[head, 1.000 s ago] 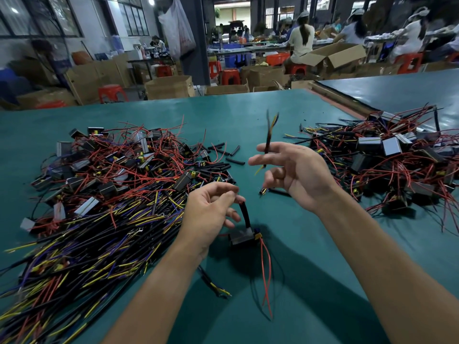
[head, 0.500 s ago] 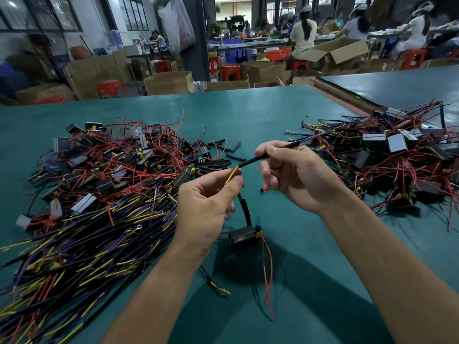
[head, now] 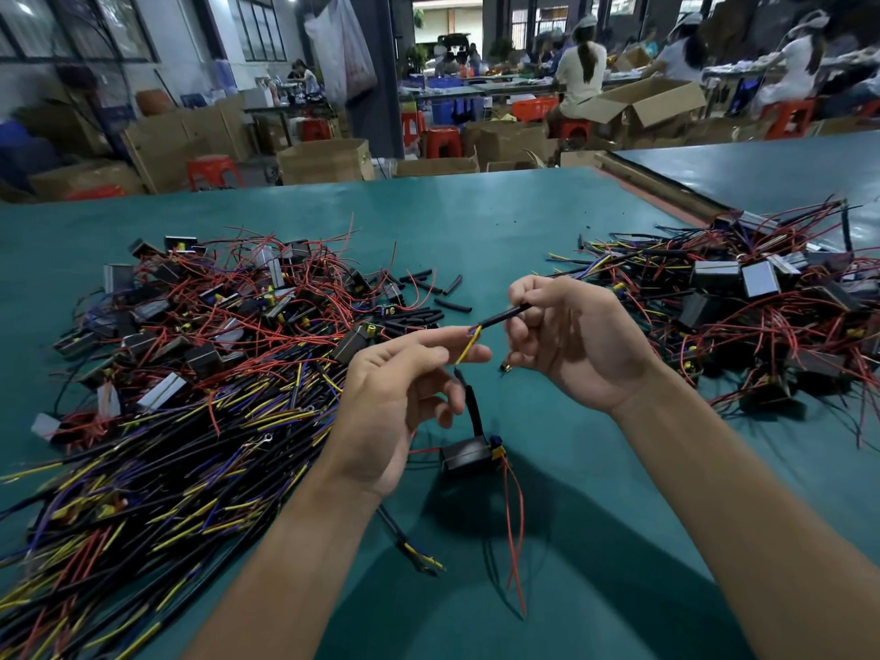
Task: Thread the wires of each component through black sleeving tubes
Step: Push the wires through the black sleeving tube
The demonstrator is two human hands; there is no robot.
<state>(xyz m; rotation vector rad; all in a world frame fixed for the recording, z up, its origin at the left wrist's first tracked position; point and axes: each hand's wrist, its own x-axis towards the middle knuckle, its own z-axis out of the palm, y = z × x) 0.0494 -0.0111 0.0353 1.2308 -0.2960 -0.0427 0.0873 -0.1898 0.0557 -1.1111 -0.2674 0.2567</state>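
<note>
Black sleeving tube point(head: 505, 314) sits pinched in the right grip point(head: 578, 340), aimed at yellow-and-blue wires point(head: 469, 344) the left grip point(head: 405, 397) pinches just beside it, steadying both for threading above the counter point(head: 476, 221).

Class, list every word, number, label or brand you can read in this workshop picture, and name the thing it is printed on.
None can be read.
White plastic bag hanging from the pillar: red print, too blurred.
Component on the table: no marking visible.
Cardboard boxes: no legible print.
</note>
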